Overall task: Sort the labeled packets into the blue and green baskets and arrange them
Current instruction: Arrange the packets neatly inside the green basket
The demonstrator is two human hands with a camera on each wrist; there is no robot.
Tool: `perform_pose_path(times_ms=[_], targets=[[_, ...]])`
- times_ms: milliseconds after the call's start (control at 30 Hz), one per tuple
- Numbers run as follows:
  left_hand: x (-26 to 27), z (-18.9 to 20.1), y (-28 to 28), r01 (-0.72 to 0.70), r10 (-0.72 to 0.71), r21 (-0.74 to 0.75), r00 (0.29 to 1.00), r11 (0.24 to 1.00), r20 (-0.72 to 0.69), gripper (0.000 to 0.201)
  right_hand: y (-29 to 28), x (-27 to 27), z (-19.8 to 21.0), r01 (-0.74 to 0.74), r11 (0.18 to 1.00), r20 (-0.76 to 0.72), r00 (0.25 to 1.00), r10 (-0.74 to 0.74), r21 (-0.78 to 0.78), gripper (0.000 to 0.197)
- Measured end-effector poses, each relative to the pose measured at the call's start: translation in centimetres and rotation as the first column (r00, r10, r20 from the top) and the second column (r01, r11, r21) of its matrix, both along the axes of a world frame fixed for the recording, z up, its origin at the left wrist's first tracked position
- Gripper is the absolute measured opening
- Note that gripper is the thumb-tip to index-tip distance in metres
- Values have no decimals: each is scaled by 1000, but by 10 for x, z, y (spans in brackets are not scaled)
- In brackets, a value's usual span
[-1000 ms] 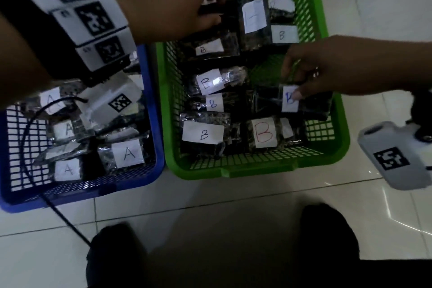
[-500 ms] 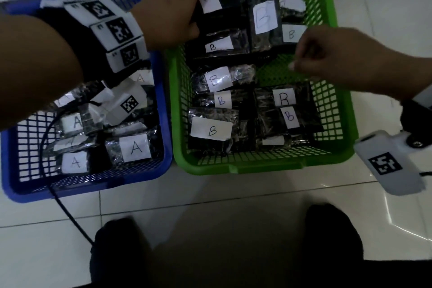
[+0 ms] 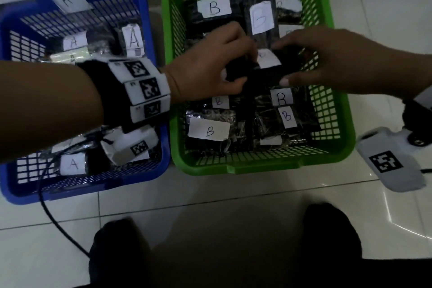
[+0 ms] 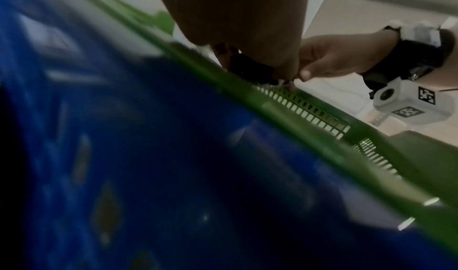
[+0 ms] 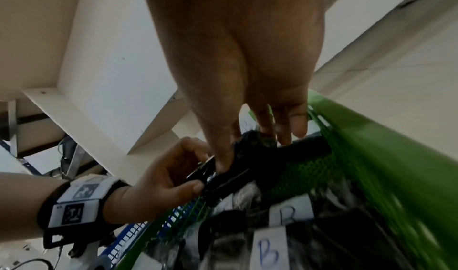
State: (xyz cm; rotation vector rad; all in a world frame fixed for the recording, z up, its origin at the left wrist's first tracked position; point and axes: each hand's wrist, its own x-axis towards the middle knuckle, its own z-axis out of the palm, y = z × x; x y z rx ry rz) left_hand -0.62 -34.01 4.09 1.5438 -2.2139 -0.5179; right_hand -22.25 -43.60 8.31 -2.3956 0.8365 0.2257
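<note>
Both hands newly on packet [image 3: 264,70]

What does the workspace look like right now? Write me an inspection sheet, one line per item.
Surface: pale tiled floor, glossy, with grout lines.
Job's things: blue basket holds packets labelled A; green basket holds packets labelled B; one dark packet is lifted over the green basket.
Clutter: nothing seen.
Grips: left hand and right hand each pinch an end of the dark packet.
Cables: black cable runs from the left wrist over the blue basket's rim onto the floor.
Surroundings: white wall behind the baskets; pale furniture frame in the right wrist view; the person's dark feet at the bottom.
</note>
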Motion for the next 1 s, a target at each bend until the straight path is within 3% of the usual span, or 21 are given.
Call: perform_pose_path(times_ms=[100, 167, 267, 367, 467, 567, 667, 733, 800, 867, 1000], targets=[[-8, -12, 0, 13, -9, 77, 999, 997, -51, 41, 1, -3, -17, 32, 997, -21, 999, -33, -74, 58], [-5, -18, 0, 13, -12, 168, 1000, 986, -7, 54, 3, -6, -28, -68, 976, -68, 996, 55, -208, 56], [2, -18, 1, -19, 4, 281, 999, 960, 53, 61, 11, -9, -38, -258, 812, -250, 958, 143, -523, 37], [3, -15, -3, -33, -17, 349, 990, 937, 139, 61, 14, -9, -36, -304, 677, -290, 947, 138, -670, 7], [4, -14, -7, -12, -98, 360, 953, 933, 288, 63, 10, -7, -34, -296, 678, -274, 951, 144, -673, 16], [6, -18, -5, 100, -219, 286, 881, 953, 419, 62, 11, -6, -40, -340, 705, -301, 936, 185, -622, 12], [6, -22, 4, 144, -254, 260, 850, 955, 462, 78, 9, -6, -48, -326, 836, -274, 936, 221, -441, 43], [8, -25, 7, 158, -264, 259, 852, 953, 453, 76, 7, -4, -50, -297, 900, -264, 940, 216, -319, 55], [8, -24, 8, 187, -289, 254, 837, 949, 464, 75, 5, -1, -50, -343, 869, -262, 930, 259, -358, 59], [7, -23, 5, 187, -303, 268, 809, 945, 504, 79, 9, 1, -50, -421, 782, -297, 903, 311, -460, 57], [6, -19, 6, 185, -309, 266, 765, 946, 565, 87, 23, 9, -47, -480, 674, -375, 874, 310, -562, 45]])
